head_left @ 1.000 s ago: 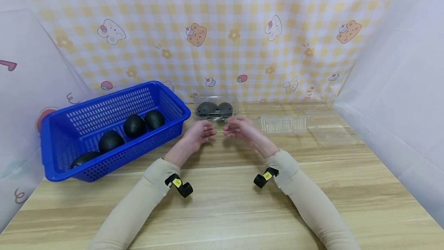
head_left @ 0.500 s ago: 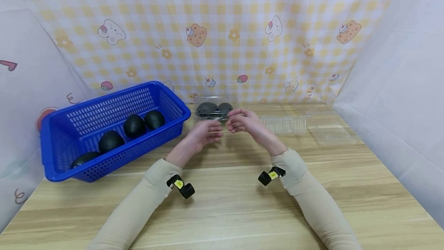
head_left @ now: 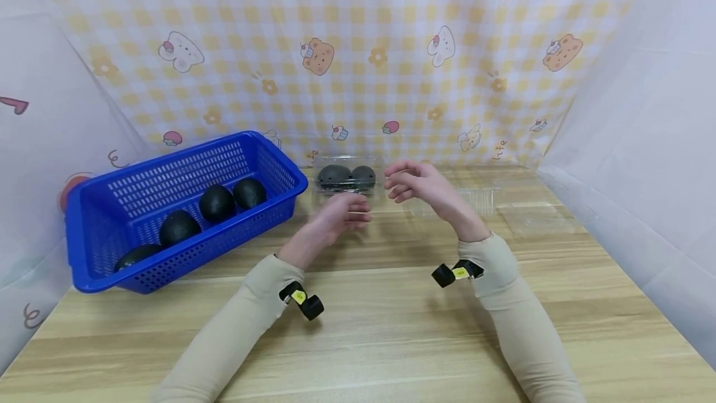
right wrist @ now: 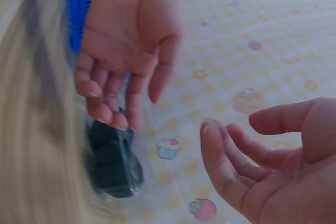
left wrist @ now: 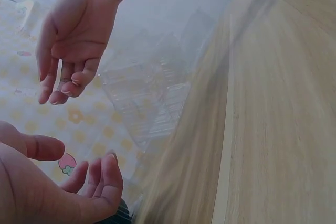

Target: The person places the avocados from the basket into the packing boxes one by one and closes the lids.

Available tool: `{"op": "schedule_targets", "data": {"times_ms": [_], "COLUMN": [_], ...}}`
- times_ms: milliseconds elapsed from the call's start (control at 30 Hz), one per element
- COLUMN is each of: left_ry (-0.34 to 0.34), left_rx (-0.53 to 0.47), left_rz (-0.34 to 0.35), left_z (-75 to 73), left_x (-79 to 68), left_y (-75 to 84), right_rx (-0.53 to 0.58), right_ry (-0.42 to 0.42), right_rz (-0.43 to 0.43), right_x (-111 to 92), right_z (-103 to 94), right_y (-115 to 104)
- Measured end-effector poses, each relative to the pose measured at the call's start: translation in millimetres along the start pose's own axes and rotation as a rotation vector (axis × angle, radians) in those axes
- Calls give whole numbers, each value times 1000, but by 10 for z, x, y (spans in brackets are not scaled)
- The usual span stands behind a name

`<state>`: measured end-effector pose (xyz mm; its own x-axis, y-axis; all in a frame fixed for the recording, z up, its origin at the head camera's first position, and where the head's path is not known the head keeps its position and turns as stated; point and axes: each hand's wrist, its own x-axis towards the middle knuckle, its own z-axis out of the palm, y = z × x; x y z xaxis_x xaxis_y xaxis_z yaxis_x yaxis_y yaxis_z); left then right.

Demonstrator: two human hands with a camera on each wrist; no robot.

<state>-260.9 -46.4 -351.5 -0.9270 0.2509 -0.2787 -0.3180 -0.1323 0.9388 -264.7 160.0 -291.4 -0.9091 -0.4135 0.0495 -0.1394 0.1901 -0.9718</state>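
A clear plastic clamshell box (head_left: 348,159) stands against the back curtain with two dark avocados (head_left: 334,175) inside. My left hand (head_left: 335,219) is just in front of the box, fingers relaxed and holding nothing. To the right of the box hovers my right hand (head_left: 427,190), its fingers loosely bent around bare air. The left wrist view shows both hands apart, palms facing inward, with my left hand (left wrist: 68,192) at the bottom left. In the right wrist view the boxed avocados (right wrist: 113,166) appear beyond my left hand's fingers.
A blue perforated basket (head_left: 254,137) at the left holds several avocados (head_left: 217,203). Empty clear plastic containers (head_left: 481,202) lie behind and right of my right hand, with a flat clear piece (head_left: 537,219) beside them. A patterned curtain (head_left: 380,79) rises behind the wooden table (head_left: 369,341).
My right hand has moved right and back, away from the box's front. The left hand has shifted slightly right. The box and its avocados have stayed in place.
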Motion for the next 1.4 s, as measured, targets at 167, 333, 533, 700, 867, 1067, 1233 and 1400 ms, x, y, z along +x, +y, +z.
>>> {"op": "schedule_targets", "data": {"times_ms": [167,333,533,700,867,1067,1233,1400], "left_ry": [-27,-50,-74,-97,-120,-125,-123,-126], "left_rx": [8,19,26,28,29,25,34,44], "left_rz": [1,-8,-1,-3,-2,-4,-10,-21], "left_z": [57,109,178,243,335,424,480,521], "left_x": [17,35,61,88,105,129,162,214], "left_y": [-2,-6,-22,-28,-14,-20,-43,-71], "right_rx": [-80,-157,-234,-265,-308,-346,-388,-426], "right_ry": [25,62,89,124,149,171,183,182], "right_rz": [-7,11,27,48,71,89,124,182], "right_x": [-41,-98,-189,-259,-320,-361,-395,-444], "right_z": [-166,-351,-556,-691,-846,-1029,-1182,-1300], "right_y": [-56,-100,-138,-160,-151,-87,-2,66]}}
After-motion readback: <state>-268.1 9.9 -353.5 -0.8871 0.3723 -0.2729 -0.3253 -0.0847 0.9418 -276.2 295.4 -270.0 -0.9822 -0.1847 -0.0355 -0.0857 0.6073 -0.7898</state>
